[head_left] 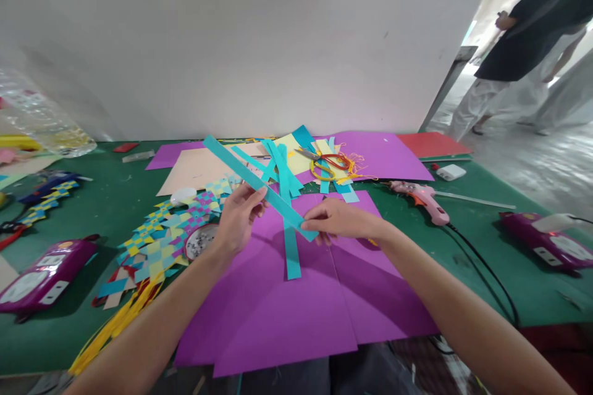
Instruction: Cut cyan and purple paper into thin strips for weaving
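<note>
A turquoise paper strip (241, 168) slants across the middle of the view, held in the air by both hands. My left hand (238, 213) pinches it near its middle, thumb on top. My right hand (340, 219) grips its lower right end between thumb and fingers. Beneath lies another turquoise strip (291, 253), pointing toward me on purple paper sheets (278, 333). More turquoise strips (282, 163) lie crossed just beyond my hands. Scissors (331, 162) with red and yellow handles rest on paper pieces behind my right hand.
Woven paper pieces (162, 228) and yellow strands (120, 321) lie left. A pink glue gun (424, 200) with a black cord rests right. Purple power strips (46, 274) (551, 241) sit at both sides. A white board (231, 62) stands behind; a person (532, 31) is beyond it.
</note>
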A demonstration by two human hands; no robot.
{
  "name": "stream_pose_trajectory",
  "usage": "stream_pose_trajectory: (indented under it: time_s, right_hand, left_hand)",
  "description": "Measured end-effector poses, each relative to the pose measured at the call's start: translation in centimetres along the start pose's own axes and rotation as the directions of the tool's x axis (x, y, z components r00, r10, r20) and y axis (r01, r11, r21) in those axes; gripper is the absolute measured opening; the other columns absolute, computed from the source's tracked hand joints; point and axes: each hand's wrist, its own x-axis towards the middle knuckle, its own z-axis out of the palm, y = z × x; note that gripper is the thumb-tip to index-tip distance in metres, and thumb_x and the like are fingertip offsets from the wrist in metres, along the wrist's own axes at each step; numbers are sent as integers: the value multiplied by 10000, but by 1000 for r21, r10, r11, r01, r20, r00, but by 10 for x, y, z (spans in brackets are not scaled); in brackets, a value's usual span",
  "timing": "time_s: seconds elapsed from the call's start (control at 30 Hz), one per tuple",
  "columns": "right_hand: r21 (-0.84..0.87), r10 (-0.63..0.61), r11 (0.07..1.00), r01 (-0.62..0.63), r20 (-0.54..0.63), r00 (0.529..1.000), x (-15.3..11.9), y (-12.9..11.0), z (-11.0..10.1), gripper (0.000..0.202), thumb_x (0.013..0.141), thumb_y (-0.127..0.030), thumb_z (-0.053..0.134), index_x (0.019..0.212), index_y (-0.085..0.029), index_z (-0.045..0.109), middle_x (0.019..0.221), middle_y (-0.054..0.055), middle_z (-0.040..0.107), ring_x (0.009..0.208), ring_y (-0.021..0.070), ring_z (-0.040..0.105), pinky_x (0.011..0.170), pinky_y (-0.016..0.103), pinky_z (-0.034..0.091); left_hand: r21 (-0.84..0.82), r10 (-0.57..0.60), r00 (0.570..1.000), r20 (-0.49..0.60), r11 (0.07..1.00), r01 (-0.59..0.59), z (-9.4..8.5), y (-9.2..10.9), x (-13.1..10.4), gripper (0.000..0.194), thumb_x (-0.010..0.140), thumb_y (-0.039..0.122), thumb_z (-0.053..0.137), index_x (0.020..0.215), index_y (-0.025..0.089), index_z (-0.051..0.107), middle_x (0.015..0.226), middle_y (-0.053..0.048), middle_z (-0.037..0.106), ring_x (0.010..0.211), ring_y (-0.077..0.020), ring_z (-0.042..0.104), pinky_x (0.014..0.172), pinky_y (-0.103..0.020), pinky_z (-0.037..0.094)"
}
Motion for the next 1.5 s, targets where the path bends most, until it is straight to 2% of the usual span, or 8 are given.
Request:
stream_pose_trajectory:
  time_s: [0.2,0.37,0.57,0.7,0.83,0.97,1.27,1.5]
  right_hand:
    - [-476,-296,878,49,-461,836,1,19,-25,250,861,-142,505,946,-216,728,851,36,665,772,147,584,709,272,430]
    - [-550,-475,821,152,-511,717,9,29,-30,308,857,-81,491,1018,-217,715,928,60,625,842,158,571,761,292,452]
    - [-559,-498,814,159,-530,686,16,29,-17,324,883,-120,452,1084,-223,684,1002,78,621,923,183,569,800,329,460]
    - [-439,-399,891,112,-641,655,16,22,-9,367,874,-183,492,1231,-212,574,1001,75,636,859,169,577,748,303,448]
    - [-183,-204,975,123,-538,818,11,7,1,295,923,-376,431,940,-163,634,674,2,596,589,107,521,574,234,381]
    - [-109,-152,986,127,-269,951,6,-8,12,405,875,-478,482,617,-167,492,576,-40,487,517,73,409,494,215,285]
    - [-258,-210,955,145,-245,946,6,-5,15,396,869,-345,536,547,-161,395,547,-54,358,511,63,307,484,237,212]
    - [-234,-206,960,153,-220,953,3,0,1,391,898,-356,482,562,-164,422,574,-39,412,543,76,331,512,246,238]
  left_hand:
    - [26,-77,970,231,997,72,-3,-2,-4,118,680,155,736,796,175,726,815,-28,658,644,-103,560,520,-193,415]
    - [58,-318,886,337,946,318,1,-1,-7,158,757,241,690,897,181,732,929,-48,665,780,-127,600,596,-179,459]
    - [208,-477,759,444,878,430,5,-4,-15,206,714,294,754,867,173,684,669,19,575,561,-76,523,516,-172,419]
    - [198,-421,807,414,907,372,3,-8,-13,195,701,266,761,689,154,602,577,44,521,510,-72,493,498,-177,414]
    - [34,-223,942,253,975,222,2,-10,-6,167,718,239,745,813,161,632,700,23,597,585,-77,540,547,-180,448]
    - [-36,-97,987,132,994,102,1,-9,-2,148,695,197,753,779,165,636,712,28,600,588,-74,528,514,-176,440]
    - [204,-16,956,292,978,-46,4,-7,-10,79,722,203,727,749,165,665,678,15,609,573,-92,528,555,-218,437]
    - [176,169,979,117,966,-188,-1,-12,-5,78,732,237,717,730,168,681,647,14,580,565,-99,490,544,-230,419]
